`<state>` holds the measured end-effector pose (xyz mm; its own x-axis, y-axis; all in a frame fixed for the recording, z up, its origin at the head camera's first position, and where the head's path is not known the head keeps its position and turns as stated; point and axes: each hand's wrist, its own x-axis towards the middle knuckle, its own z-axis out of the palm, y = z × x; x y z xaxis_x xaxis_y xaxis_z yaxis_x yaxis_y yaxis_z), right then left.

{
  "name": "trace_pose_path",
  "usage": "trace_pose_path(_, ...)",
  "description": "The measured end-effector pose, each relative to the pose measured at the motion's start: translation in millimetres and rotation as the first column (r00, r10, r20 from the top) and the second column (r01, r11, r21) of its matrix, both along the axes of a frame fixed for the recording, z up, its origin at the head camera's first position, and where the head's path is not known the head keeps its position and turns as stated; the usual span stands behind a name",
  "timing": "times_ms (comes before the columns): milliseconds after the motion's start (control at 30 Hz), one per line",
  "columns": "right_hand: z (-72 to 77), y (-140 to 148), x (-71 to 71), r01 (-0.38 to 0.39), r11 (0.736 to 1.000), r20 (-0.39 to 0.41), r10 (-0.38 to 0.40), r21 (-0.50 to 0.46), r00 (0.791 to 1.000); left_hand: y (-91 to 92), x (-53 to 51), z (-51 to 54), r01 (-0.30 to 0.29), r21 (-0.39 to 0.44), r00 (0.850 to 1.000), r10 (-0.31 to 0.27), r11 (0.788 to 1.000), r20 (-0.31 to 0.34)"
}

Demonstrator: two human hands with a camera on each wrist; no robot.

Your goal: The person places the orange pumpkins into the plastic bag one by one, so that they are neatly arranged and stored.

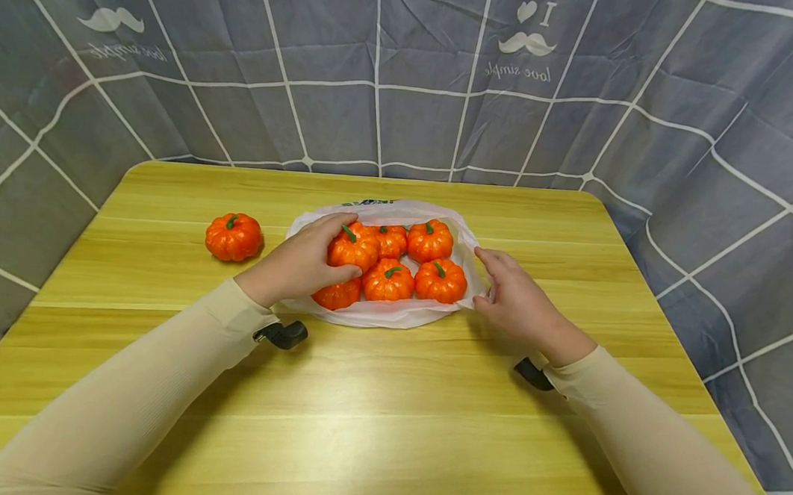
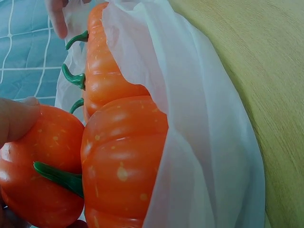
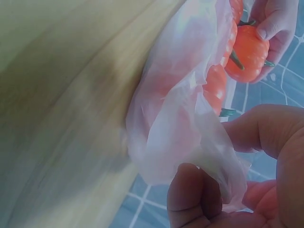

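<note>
My left hand (image 1: 304, 261) grips an orange pumpkin (image 1: 354, 247) with a green stem, at the left side of an open white plastic bag (image 1: 393, 316). Several similar pumpkins lie inside the bag around it. In the left wrist view the gripped pumpkin (image 2: 45, 175) touches another pumpkin (image 2: 123, 161) beside it. My right hand (image 1: 518, 299) is at the bag's right edge; the right wrist view shows its thumb and fingers pinching the thin plastic (image 3: 213, 161). How the held pumpkin's underside rests is hidden.
One more pumpkin (image 1: 234, 237) stands on the wooden table (image 1: 374, 411), left of the bag and beyond my left forearm. A grey curtain (image 1: 423, 129) with white lines hangs behind the table's far edge and along its sides.
</note>
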<state>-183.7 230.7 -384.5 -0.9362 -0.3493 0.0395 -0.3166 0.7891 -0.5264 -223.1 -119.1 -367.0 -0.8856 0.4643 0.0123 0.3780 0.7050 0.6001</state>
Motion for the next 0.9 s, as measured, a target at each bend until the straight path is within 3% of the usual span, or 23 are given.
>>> trace_pose_path(900,-9.1,-3.1,-0.3,-0.013,1.000,0.033,0.013,0.005,0.999,-0.1,-2.2,-2.6,0.006,0.024,1.000,-0.006,1.000,-0.010)
